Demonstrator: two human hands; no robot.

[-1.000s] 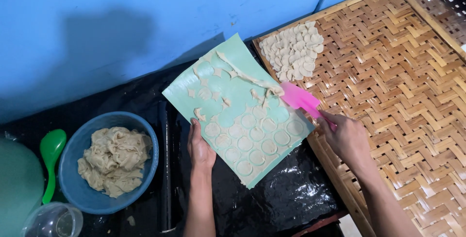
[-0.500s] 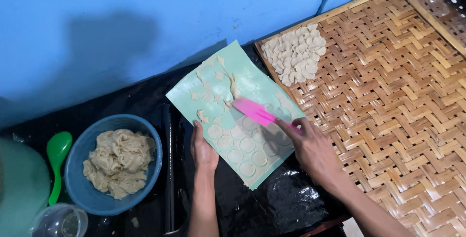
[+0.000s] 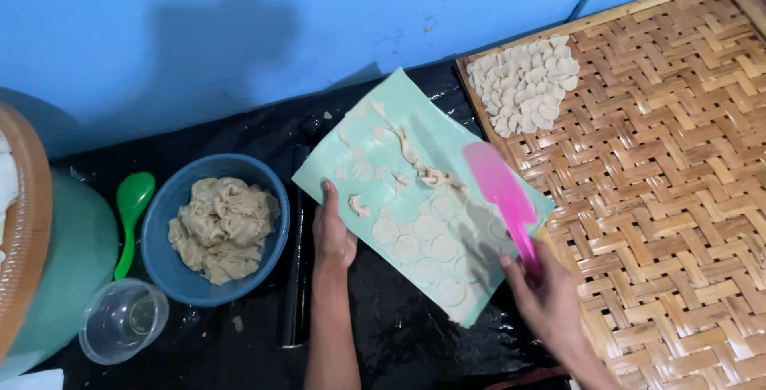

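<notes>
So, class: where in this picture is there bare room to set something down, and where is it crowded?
Most of the woven tray is bare, below and right of the pile of dough rounds. The black sheet is open between the forearms. It is crowded on the left, around the blue bowl, green spoon and clear cup.

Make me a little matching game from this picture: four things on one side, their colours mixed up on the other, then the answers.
Things:
1. spatula in the right hand
2. bowl of dough
3. spoon
4. board under the left hand

Colours:
A. green
B. pale mint
C. pink
D. blue

Pairs: 1-C, 2-D, 3-A, 4-B
</notes>
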